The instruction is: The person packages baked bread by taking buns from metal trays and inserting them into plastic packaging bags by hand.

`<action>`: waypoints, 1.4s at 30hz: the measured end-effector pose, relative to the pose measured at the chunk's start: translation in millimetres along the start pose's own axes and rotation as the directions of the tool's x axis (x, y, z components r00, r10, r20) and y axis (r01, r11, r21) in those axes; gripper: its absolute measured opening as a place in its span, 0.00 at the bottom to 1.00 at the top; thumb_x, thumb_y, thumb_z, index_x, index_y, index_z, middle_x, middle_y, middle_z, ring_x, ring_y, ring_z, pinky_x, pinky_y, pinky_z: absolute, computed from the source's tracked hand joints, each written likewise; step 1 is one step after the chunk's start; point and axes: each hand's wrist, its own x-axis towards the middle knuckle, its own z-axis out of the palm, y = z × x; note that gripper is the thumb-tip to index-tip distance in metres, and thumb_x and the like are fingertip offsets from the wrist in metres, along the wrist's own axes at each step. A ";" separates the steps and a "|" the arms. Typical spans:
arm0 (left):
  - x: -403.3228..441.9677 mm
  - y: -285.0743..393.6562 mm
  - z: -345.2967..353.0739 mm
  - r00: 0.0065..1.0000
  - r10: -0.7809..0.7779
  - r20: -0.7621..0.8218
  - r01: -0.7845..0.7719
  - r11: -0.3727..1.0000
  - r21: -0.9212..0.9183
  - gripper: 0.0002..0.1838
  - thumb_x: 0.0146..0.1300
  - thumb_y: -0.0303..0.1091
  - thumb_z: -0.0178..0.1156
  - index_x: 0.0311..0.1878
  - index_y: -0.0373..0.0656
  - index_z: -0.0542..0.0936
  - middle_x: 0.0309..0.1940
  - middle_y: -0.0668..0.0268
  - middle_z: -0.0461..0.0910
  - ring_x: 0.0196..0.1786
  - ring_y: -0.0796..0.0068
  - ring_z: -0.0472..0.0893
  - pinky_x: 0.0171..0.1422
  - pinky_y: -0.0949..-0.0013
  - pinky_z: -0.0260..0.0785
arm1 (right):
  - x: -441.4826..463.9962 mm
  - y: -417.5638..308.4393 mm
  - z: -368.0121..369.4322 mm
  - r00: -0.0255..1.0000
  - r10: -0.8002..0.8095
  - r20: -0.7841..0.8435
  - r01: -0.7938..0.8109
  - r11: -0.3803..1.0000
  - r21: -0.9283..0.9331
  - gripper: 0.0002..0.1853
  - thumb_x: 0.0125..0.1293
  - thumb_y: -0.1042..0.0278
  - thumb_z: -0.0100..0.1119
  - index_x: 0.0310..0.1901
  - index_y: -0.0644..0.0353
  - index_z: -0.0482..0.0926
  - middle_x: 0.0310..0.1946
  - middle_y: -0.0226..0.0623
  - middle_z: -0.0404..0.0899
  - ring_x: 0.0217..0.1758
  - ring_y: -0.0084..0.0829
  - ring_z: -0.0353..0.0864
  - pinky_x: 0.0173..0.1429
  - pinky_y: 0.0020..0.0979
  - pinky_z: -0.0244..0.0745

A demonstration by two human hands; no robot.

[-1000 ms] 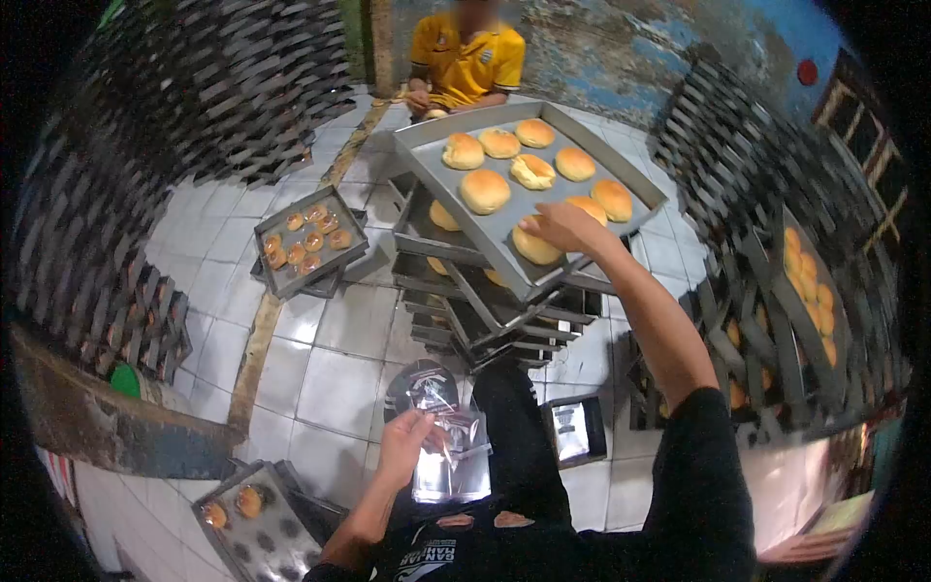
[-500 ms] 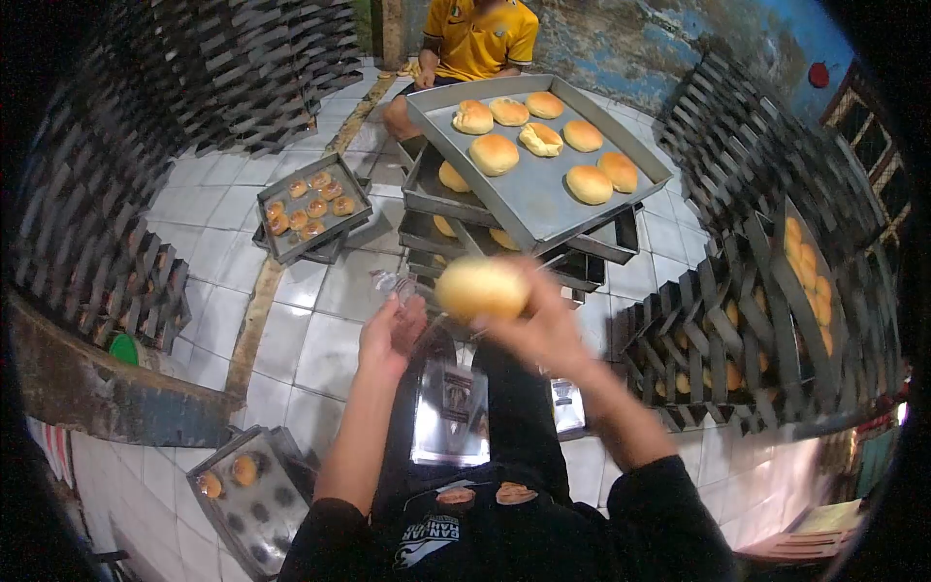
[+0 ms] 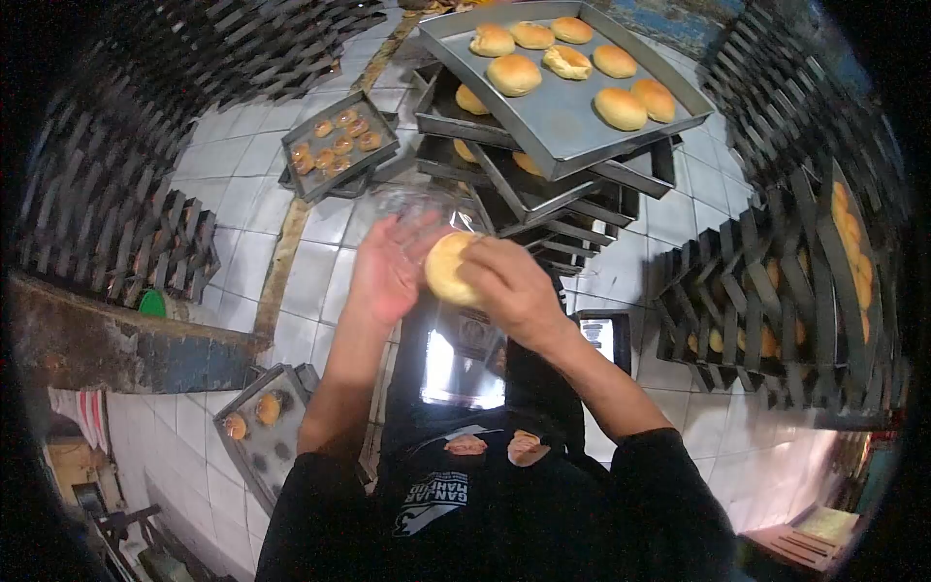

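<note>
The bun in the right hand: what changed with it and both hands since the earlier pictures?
The right hand has lifted the bun off the top tray and brought it back beside the left hand. The left hand has moved forward from the lap, at a blurred clear bag, its grip unclear. The other eight buns on that tray and the bags on the lap stayed.

black fisheye corners, stacked trays (image 3: 155, 107) bowed and dim at upper left, white glare on plastic bags (image 3: 454, 367) below centre, pinkish light washing floor tiles (image 3: 766, 475) lower right, left hand (image 3: 386, 272) softly blurred
</note>
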 end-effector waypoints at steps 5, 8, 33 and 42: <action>7.9 -40.9 -2.8 0.993 -0.015 0.121 0.040 0.977 -0.208 0.24 0.78 0.50 0.47 0.61 0.41 0.79 0.58 0.58 0.84 0.61 0.61 0.82 0.68 0.55 0.74 | 10.3 1.0 8.7 0.999 0.029 -0.024 -0.030 0.999 -0.039 0.19 0.55 0.67 0.66 0.49 0.59 0.81 0.51 0.45 0.83 0.56 0.49 0.83 0.61 0.47 0.78; 14.8 -48.4 -1.2 0.996 0.054 -0.066 -0.063 0.986 -0.151 0.23 0.77 0.50 0.49 0.59 0.43 0.80 0.55 0.59 0.84 0.59 0.62 0.83 0.68 0.55 0.73 | 8.6 -19.1 18.6 0.989 0.142 0.038 -0.141 0.989 -0.031 0.22 0.48 0.80 0.69 0.49 0.59 0.81 0.49 0.39 0.82 0.58 0.42 0.82 0.67 0.48 0.74; 34.1 -41.1 -23.9 0.969 0.231 -0.090 -0.247 0.858 -0.451 0.39 0.76 0.69 0.43 0.67 0.40 0.72 0.65 0.55 0.76 0.66 0.51 0.76 0.72 0.39 0.70 | 34.7 -31.0 23.2 0.890 0.233 0.393 -0.348 0.903 0.252 0.11 0.61 0.76 0.68 0.46 0.60 0.80 0.41 0.43 0.81 0.49 0.45 0.82 0.56 0.43 0.74; 38.4 -19.4 -61.6 0.938 0.323 -0.124 -0.345 0.858 -0.380 0.36 0.79 0.65 0.38 0.65 0.40 0.74 0.59 0.53 0.78 0.60 0.52 0.80 0.67 0.40 0.75 | 19.6 -58.7 -6.8 0.556 0.378 0.741 -0.823 0.124 0.554 0.10 0.65 0.72 0.72 0.41 0.62 0.79 0.40 0.34 0.82 0.42 0.21 0.81 0.45 0.23 0.76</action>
